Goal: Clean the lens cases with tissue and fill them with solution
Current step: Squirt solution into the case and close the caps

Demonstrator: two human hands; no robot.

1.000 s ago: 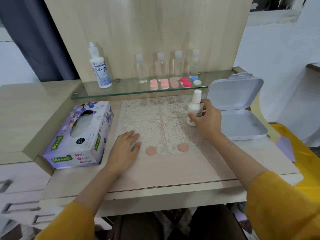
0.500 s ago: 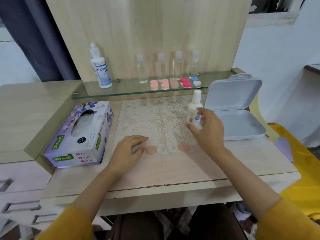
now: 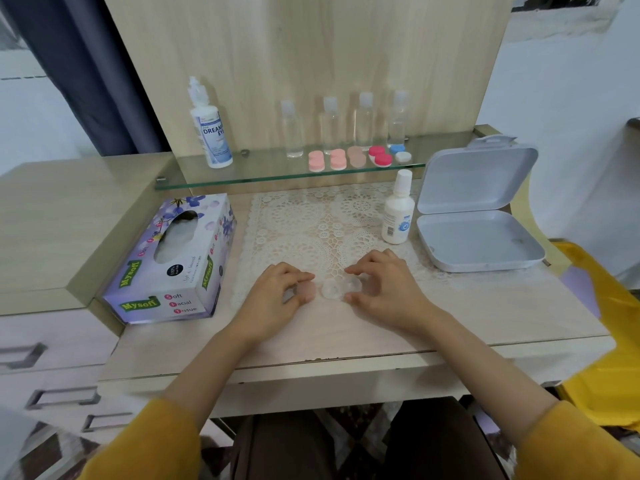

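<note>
At the near edge of the lace mat (image 3: 311, 216), I work on a clear lens case (image 3: 332, 289). My left hand (image 3: 273, 299) curls its fingers round a pink cap (image 3: 307, 291) at the case's left end. My right hand (image 3: 388, 289) sets forefinger and thumb on either side of the right end, though I cannot tell whether they actually grip it.

As I judge it, the caps have to go back on square. I should steady the case against the mat with one hand and turn with the other, lightly, so no solution tips out of a well (whether the wells hold any liquid is not visible).

The small solution bottle (image 3: 397, 216) stands upright and capped at the mat's right edge, well clear of my fingers. Just beyond it, off the mat to the right, lies an open white hinged box (image 3: 478, 237). The Mysoft tissue box (image 3: 169, 261) sits just off the mat's left edge.

Above the mat's far edge, a glass shelf (image 3: 263, 168) carries a large Dream Eye bottle (image 3: 209, 133), four clear travel bottles (image 3: 346, 123) and a row of spare lens cases (image 3: 356, 157). My right elbow would have to swing wide to knock the small bottle, and nothing else crowds my hands.
</note>
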